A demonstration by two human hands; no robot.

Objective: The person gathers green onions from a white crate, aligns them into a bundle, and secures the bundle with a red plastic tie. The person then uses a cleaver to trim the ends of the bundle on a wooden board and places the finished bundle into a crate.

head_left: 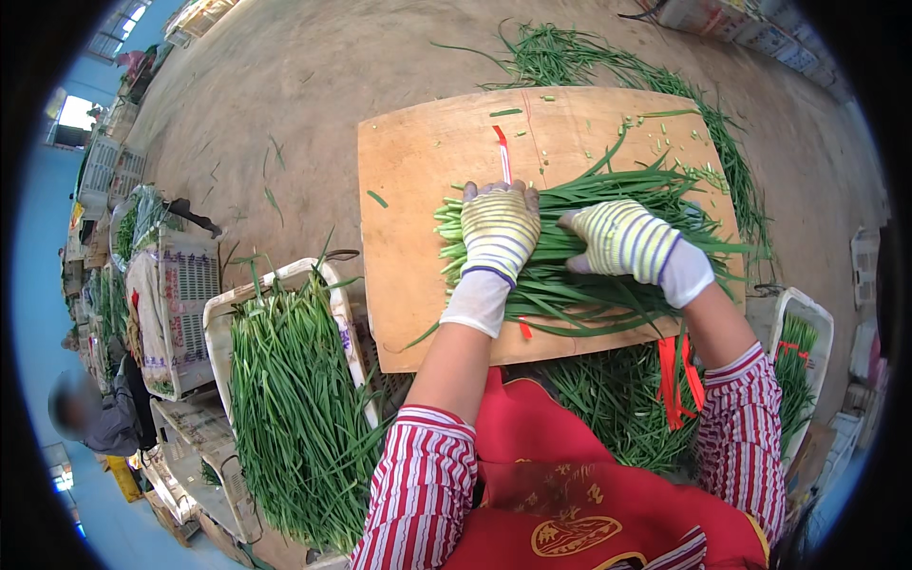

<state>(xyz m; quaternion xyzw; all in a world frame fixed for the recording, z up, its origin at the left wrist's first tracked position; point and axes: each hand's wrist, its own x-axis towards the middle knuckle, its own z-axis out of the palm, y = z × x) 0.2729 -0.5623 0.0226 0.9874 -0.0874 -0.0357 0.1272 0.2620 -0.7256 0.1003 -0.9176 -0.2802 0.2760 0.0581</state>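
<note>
A loose bundle of garlic chives (591,285) lies across a wooden board (413,285), pale cut stem ends to the left and green leaves to the right. My left hand (500,231), in a striped knit glove, presses over the stem end with its fingertips at the bundle's far side. My right hand (623,239), gloved alike, rests on the leaves with thumb and fingers apart. A red and white tie strip (504,153) shows beyond the bundle, and a red end (525,328) shows on the near side; the stretch between is hidden.
At left stands a white plastic crate (214,320) packed with chives. Another crate (826,342) at right holds a tied bundle. Red strips (677,381) hang at the board's near edge. Loose leaves (563,57) litter the floor beyond. A person (107,420) is at far left.
</note>
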